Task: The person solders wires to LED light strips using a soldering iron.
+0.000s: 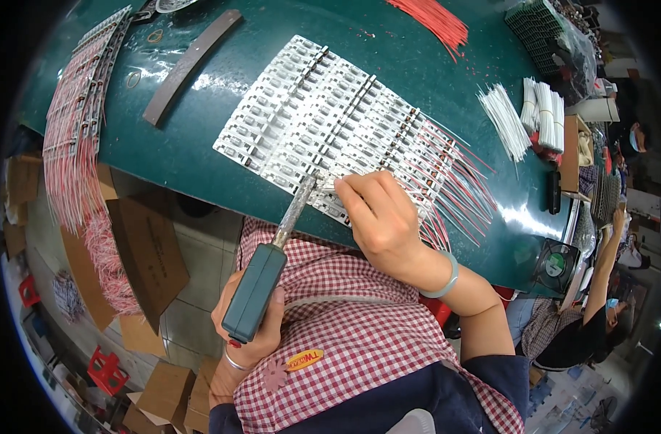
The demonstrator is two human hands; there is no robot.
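Note:
My left hand (pixel 271 322) is wrapped round the dark green handle of a soldering iron (pixel 254 293). The iron's metal barrel points up and away, its tip down at the near edge of a panel of small white circuit boards (pixel 269 108). Beside the tip, my right hand (pixel 384 224) is pinched over the panel on a thin white wire, mostly hidden by the fingers. Red and white wires (pixel 460 192) are attached along the panel's right side and trail off it to the right.
The green table (pixel 200 163) also carries a brown bar (pixel 193 65), loose red wires (pixel 435 25), white wire bundles (pixel 504 123) and a small fan (pixel 556 264). A wired panel (pixel 84 101) hangs over the left edge above a cardboard box (pixel 146 253). Another person (pixel 573 333) sits at right.

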